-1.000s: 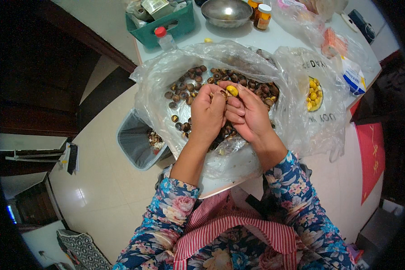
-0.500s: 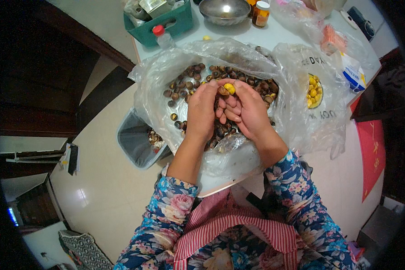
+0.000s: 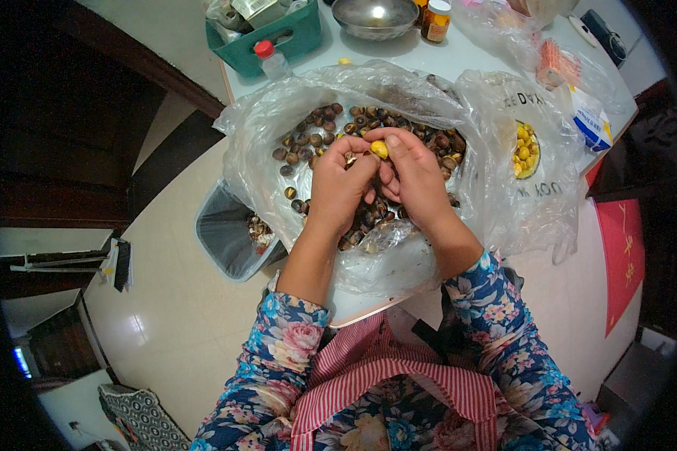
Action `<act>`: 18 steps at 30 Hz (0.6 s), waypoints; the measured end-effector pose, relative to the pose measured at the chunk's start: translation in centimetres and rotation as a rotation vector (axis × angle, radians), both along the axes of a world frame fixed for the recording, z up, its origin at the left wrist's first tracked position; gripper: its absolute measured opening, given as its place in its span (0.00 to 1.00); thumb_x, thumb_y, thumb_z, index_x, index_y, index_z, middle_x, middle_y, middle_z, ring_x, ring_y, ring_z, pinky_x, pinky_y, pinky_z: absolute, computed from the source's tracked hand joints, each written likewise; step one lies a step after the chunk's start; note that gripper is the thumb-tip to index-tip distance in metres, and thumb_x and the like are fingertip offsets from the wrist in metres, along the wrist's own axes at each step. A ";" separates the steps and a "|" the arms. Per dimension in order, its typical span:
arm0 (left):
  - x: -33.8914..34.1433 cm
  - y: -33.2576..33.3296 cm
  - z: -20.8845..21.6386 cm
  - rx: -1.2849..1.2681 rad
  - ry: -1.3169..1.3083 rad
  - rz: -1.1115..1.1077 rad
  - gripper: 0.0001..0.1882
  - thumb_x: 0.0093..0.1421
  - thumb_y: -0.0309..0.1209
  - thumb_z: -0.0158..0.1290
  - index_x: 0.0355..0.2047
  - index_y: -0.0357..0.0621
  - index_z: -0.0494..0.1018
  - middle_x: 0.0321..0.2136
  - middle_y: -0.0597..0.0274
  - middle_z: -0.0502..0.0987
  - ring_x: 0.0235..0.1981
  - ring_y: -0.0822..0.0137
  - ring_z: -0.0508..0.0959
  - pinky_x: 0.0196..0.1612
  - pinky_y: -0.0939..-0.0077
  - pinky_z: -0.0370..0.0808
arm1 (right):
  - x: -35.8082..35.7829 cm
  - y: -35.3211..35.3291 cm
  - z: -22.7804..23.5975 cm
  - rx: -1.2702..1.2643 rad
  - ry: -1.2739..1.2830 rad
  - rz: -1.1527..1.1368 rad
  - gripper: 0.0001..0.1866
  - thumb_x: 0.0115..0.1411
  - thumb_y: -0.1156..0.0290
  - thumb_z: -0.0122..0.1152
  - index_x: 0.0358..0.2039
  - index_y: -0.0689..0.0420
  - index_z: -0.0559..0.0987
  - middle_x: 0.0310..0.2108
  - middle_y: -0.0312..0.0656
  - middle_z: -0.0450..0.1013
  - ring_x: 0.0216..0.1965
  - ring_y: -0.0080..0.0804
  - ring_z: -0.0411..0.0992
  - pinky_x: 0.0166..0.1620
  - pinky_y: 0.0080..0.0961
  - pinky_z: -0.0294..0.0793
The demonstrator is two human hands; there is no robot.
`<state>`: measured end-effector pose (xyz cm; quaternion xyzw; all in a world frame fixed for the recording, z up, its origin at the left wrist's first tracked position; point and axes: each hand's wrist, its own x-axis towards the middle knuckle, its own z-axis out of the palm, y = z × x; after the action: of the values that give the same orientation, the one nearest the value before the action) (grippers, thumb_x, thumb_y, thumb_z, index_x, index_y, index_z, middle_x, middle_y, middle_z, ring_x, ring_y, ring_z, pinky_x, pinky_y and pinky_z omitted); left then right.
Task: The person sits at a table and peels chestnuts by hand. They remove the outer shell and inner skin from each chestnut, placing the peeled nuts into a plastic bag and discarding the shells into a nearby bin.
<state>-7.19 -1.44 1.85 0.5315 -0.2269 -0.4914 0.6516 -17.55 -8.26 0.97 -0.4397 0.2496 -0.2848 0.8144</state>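
Observation:
A peeled yellow chestnut (image 3: 380, 149) sits between the thumb and fingers of my right hand (image 3: 417, 180). Close against it, my left hand (image 3: 334, 186) is closed, with what looks like a bit of brown shell (image 3: 350, 158) at its curled fingers. Both hands are over a large clear plastic bag (image 3: 259, 124), spread wide on the table. Many dark roasted chestnuts (image 3: 301, 141) in their shells lie inside, some with yellow showing through splits. To the right, peeled yellow chestnuts (image 3: 525, 152) fill a round opening amid a second clear bag (image 3: 496, 218).
Below the table's left side stands a grey bin (image 3: 212, 239) with scraps in it. Along the back are a green basket (image 3: 301, 34), a red-capped bottle (image 3: 274, 62), a metal bowl (image 3: 376, 19) and a brown jar (image 3: 435, 22). A blue-and-white packet (image 3: 590, 124) lies at the right edge.
The brown shell piece that was beside the yellow chestnut has moved left with my left hand. My left fingers have curled in; the chestnut stays in my right fingers.

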 end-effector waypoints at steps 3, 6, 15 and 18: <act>0.1 -0.1 -0.1 -0.011 0.068 0.020 0.06 0.54 0.25 0.47 0.32 0.38 0.66 0.20 0.64 0.71 0.15 0.79 0.67 0.14 0.87 0.62 | -0.3 -0.2 0.1 -0.173 0.051 0.019 0.14 0.64 0.66 0.44 0.43 0.60 0.72 0.24 0.34 0.68 0.19 0.14 0.62 0.22 0.11 0.61; 0.3 0.0 0.0 -0.049 0.195 0.020 0.04 0.54 0.25 0.47 0.30 0.40 0.65 0.19 0.66 0.69 0.14 0.79 0.64 0.13 0.87 0.60 | -0.5 -0.2 0.0 -0.515 0.173 -0.053 0.14 0.61 0.67 0.50 0.44 0.62 0.73 0.32 0.37 0.72 0.30 0.19 0.69 0.34 0.14 0.68; 0.2 0.3 0.1 -0.039 0.352 0.033 0.05 0.52 0.23 0.46 0.24 0.47 0.62 0.16 0.68 0.64 0.11 0.82 0.57 0.10 0.90 0.54 | -0.1 0.2 -0.4 -0.863 0.165 -0.180 0.12 0.57 0.71 0.53 0.40 0.62 0.74 0.36 0.48 0.73 0.37 0.41 0.72 0.40 0.28 0.70; -0.1 0.2 0.0 -0.045 0.365 0.068 0.05 0.53 0.23 0.45 0.24 0.47 0.62 0.16 0.69 0.64 0.10 0.82 0.56 0.09 0.90 0.53 | 0.0 0.6 -0.6 -0.924 0.182 -0.243 0.12 0.57 0.71 0.53 0.39 0.62 0.74 0.36 0.48 0.73 0.37 0.42 0.72 0.40 0.29 0.70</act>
<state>-7.24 -1.29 1.87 0.4262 -0.0978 -0.5523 0.7097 -17.55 -7.69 0.36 -0.7460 0.2170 -0.4192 0.4698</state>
